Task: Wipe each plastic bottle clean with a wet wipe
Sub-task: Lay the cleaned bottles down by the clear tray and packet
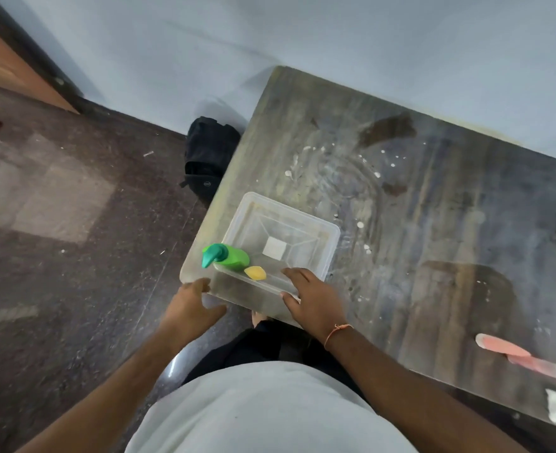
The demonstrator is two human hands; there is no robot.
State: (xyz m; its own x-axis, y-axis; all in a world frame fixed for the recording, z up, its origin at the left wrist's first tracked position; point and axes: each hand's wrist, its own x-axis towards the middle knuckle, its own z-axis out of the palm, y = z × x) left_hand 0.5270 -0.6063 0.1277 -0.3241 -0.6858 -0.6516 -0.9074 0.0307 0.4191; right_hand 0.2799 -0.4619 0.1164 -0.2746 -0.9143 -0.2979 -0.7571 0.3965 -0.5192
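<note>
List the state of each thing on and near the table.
Clear bin: open, on table corner.
Green bottle: in bin, capped.
Yellow bottle: in bin.
Right hand: grips bin's near rim.
Left hand: touches bin's corner.
Black bag: on floor.

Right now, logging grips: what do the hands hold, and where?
The right hand grips the clear plastic bin at its near rim; the left hand holds nothing.
</note>
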